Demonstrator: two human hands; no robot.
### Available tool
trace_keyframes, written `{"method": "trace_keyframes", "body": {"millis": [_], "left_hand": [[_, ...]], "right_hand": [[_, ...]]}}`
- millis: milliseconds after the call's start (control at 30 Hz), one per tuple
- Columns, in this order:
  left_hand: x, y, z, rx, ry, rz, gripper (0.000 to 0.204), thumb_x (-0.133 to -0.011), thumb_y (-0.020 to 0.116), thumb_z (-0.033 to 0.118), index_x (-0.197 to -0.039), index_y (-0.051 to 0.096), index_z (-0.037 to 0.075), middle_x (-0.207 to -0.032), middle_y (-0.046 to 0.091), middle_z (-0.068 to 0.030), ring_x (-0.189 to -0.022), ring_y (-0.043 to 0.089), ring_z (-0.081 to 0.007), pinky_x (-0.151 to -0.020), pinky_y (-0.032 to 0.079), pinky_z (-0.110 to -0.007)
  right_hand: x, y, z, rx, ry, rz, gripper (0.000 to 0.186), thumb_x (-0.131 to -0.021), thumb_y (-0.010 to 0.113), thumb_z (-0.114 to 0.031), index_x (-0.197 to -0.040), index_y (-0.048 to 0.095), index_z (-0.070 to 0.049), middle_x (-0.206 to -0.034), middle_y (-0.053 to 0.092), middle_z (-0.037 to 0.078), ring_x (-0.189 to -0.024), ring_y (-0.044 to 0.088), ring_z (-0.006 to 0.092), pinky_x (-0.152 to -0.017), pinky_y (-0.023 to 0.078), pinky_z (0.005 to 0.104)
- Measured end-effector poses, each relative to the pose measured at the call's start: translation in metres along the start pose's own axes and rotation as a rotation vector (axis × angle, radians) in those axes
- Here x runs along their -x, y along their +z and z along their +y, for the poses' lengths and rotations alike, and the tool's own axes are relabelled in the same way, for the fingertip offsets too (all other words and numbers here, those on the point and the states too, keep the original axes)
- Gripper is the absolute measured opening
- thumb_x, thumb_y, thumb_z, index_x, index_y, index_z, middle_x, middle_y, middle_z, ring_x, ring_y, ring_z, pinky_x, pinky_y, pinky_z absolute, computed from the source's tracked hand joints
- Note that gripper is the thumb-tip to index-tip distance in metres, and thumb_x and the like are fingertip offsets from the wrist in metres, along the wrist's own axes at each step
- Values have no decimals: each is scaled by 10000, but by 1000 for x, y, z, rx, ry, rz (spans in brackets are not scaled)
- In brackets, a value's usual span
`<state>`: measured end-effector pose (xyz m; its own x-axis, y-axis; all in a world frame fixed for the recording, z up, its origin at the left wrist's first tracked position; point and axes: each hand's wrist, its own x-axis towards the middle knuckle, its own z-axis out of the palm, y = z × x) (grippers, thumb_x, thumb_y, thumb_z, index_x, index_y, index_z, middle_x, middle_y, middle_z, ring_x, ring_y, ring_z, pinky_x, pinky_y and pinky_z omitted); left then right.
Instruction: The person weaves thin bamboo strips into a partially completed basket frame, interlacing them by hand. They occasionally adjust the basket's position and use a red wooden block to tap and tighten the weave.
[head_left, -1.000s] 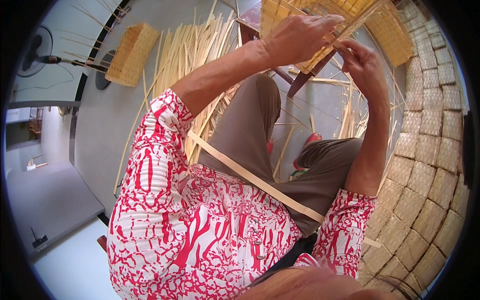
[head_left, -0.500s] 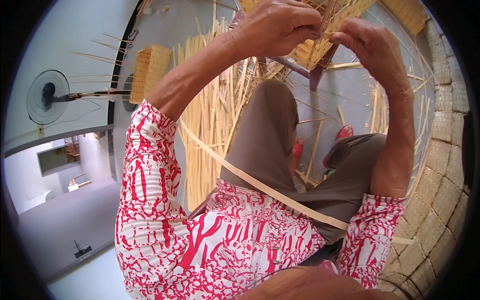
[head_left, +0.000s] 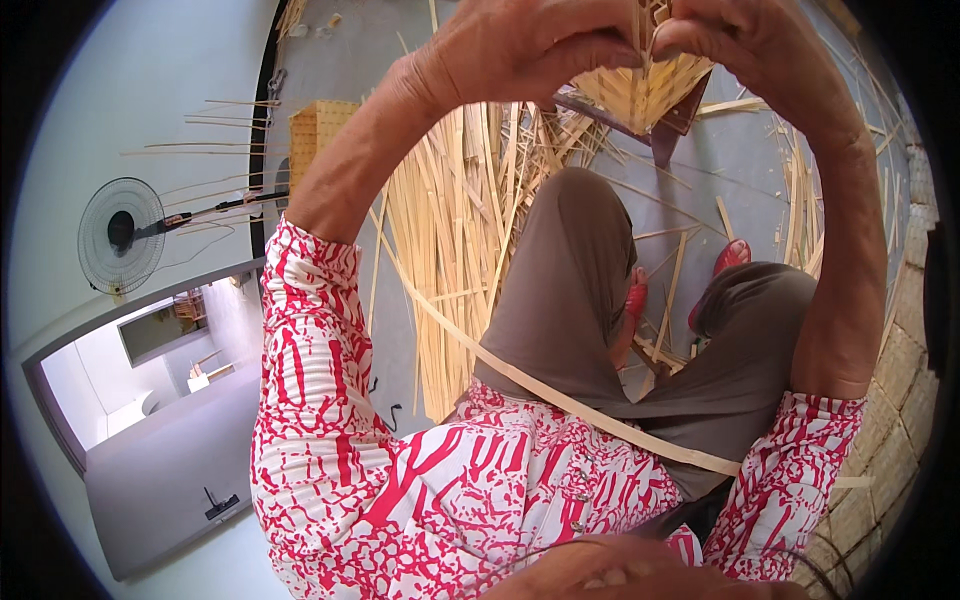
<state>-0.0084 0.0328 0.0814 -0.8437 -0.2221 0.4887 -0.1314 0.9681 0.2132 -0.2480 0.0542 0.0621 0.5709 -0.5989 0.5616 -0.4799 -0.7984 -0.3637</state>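
Observation:
At the top edge, a woven bamboo basket (head_left: 645, 98) shows one pale yellow corner below my hands. My left hand (head_left: 540, 48) is closed on the basket's upper edge, its thumb pointing inward. On the other side of a narrow gap, my right hand (head_left: 745, 42) pinches the same edge with thumb and bent fingers. The frame's upper border cuts off part of both hands and most of the basket. Under it stands a dark reddish-brown wooden support (head_left: 680, 118). A long flat bamboo strip (head_left: 560, 400) runs slantwise across my lap.
Many loose bamboo strips (head_left: 450, 230) cover the floor beside my left leg; more strips (head_left: 803, 205) lie at the right. A finished-looking woven box (head_left: 305, 140) and a standing fan (head_left: 121, 232) are at the left. Stacked woven pieces (head_left: 890, 420) line the right side.
Both hands have drawn closer together at the basket's edge, and a thin strip stretched between them no longer shows. The whole view has shifted, with the fan and legs appearing farther right.

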Motion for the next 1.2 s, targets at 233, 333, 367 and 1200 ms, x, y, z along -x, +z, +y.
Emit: {"method": "trace_keyframes", "body": {"millis": [233,333,367,1200], "left_hand": [[11,-11,-14,-93,-110,22,121,-891,720,112,-987,695,44,-847,685,-74,-733,688,-175,-653,543,-299],[21,5,-15,-4,-328,172,194,-852,795,135,-986,709,24,-818,692,-51,-729,673,-99,-643,541,-255],[20,9,-8,-38,-389,256,186,-847,801,146,-961,721,23,-791,681,-43,-714,659,-88,-624,526,-243],[20,47,-23,83,-506,707,133,-825,807,101,-931,760,36,-833,661,-59,-704,647,-112,-626,521,-244]], "right_hand": [[-15,14,11,174,76,43,314,-872,721,-367,-876,677,-57,-714,602,123,-628,591,314,-575,449,397],[-18,23,28,215,84,159,339,-876,710,-418,-878,684,-80,-712,633,101,-644,630,301,-577,473,389],[-20,27,29,230,83,222,341,-876,707,-429,-876,687,-89,-702,646,90,-646,645,297,-583,489,388],[-12,64,53,-1822,468,482,229,-1017,519,-108,-1206,615,-23,-1034,706,102,-897,672,130,-752,561,260]]}}
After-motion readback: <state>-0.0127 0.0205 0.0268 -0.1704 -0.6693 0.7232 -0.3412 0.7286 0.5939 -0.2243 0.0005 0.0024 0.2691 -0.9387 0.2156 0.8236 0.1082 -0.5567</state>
